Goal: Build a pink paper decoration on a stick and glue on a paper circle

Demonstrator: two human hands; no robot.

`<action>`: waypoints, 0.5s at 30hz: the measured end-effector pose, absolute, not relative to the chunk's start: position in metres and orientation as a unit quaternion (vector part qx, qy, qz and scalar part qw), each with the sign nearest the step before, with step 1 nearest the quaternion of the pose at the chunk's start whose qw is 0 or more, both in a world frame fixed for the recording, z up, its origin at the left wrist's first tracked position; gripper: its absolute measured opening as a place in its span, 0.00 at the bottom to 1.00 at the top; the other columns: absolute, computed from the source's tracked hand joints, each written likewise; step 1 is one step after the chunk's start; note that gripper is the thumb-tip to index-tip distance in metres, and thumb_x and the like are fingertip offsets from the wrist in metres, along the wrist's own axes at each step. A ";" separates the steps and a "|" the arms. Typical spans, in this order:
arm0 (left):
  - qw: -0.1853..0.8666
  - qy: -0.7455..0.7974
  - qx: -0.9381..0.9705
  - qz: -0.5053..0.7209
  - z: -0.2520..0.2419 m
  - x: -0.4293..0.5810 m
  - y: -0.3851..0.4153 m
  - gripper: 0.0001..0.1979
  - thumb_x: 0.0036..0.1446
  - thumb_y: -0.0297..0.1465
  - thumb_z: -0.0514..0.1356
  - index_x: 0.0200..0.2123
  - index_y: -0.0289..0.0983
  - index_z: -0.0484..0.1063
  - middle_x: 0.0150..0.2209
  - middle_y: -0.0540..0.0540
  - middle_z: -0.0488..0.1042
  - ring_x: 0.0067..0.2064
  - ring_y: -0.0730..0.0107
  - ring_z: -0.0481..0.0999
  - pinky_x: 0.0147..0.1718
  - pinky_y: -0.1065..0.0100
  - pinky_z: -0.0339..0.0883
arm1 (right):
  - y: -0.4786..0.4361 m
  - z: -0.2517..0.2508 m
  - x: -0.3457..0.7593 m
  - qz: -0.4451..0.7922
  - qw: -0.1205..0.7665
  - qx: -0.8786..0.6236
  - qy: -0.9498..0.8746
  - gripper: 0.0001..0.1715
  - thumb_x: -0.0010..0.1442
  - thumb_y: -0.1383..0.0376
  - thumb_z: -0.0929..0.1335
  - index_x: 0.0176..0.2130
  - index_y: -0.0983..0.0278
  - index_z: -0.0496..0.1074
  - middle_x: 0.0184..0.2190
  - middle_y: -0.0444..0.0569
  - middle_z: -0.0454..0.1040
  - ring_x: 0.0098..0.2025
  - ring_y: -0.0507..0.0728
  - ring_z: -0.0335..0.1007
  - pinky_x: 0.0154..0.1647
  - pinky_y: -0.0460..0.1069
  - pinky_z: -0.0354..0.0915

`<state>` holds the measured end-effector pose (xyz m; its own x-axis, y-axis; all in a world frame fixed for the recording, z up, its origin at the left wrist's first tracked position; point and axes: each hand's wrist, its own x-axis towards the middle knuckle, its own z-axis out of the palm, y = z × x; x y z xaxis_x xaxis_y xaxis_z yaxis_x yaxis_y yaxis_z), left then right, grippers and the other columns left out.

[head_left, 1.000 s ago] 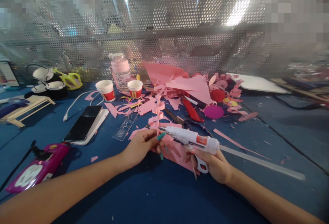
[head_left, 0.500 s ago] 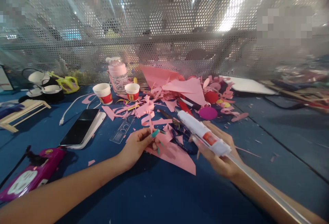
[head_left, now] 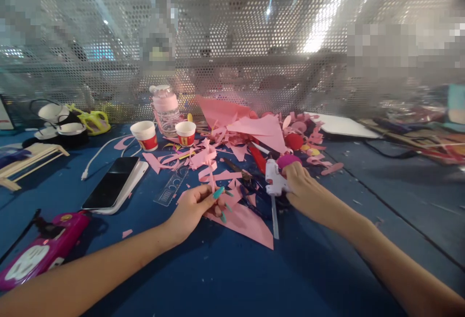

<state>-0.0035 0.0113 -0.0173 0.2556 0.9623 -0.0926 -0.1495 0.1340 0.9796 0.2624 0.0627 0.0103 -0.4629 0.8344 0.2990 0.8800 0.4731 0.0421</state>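
Note:
My left hand (head_left: 196, 208) pinches the lower end of a curled pink paper strip (head_left: 209, 164) that stands up from the blue table (head_left: 232, 278). Under it lies a flat pink paper sheet (head_left: 247, 222). My right hand (head_left: 308, 193) is closed round a white glue gun (head_left: 274, 181), held out over the paper scraps with its glue stick (head_left: 275, 220) pointing back towards me. Scissors (head_left: 243, 174) with dark handles lie between my two hands.
A heap of pink paper offcuts (head_left: 261, 128) fills the middle back. Two red-and-white paper cups (head_left: 145, 135) and a pink bottle (head_left: 165, 108) stand behind. A phone (head_left: 112, 186), a clear ruler (head_left: 170, 186), a magenta case (head_left: 39, 254) and a perforated metal wall (head_left: 232, 40) surround the spot.
My right hand has swung the glue gun away from my left hand and carried it forward over the scraps, its glue stick now pointing at me. My left hand kept its pinch on the strip.

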 end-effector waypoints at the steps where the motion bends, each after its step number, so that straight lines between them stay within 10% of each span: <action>1: 0.627 0.416 0.491 0.439 -0.017 -0.004 0.011 0.10 0.55 0.36 0.58 0.31 0.33 0.70 0.26 0.48 0.73 0.25 0.78 0.72 0.26 0.75 0.66 | 0.063 0.010 0.262 -0.097 0.121 -0.507 -0.848 0.17 0.40 0.75 0.58 0.33 0.61 0.52 0.36 0.56 0.62 0.39 0.63 0.61 0.37 0.57 0.64; 8: 0.634 0.396 0.485 0.454 -0.015 -0.002 0.010 0.11 0.53 0.36 0.59 0.30 0.32 0.71 0.26 0.49 0.73 0.24 0.80 0.71 0.25 0.77 0.66 | 0.055 0.027 0.252 -0.085 0.292 -0.438 -0.846 0.14 0.53 0.67 0.61 0.42 0.66 0.60 0.41 0.57 0.63 0.46 0.65 0.58 0.49 0.63 0.56; 15: 0.689 0.345 0.451 0.450 -0.013 -0.001 0.009 0.14 0.47 0.38 0.64 0.32 0.32 0.72 0.25 0.49 0.73 0.21 0.80 0.70 0.23 0.75 0.66 | 0.052 0.022 0.205 0.493 0.390 -0.313 -0.712 0.17 0.58 0.60 0.63 0.48 0.59 0.59 0.28 0.42 0.64 0.21 0.48 0.62 0.20 0.45 0.62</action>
<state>-0.0014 0.0090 -0.0126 0.3568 0.9316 -0.0698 -0.3094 0.1884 0.9321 0.2053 0.0516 0.0222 -0.4996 0.8300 0.2481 0.0606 0.3192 -0.9458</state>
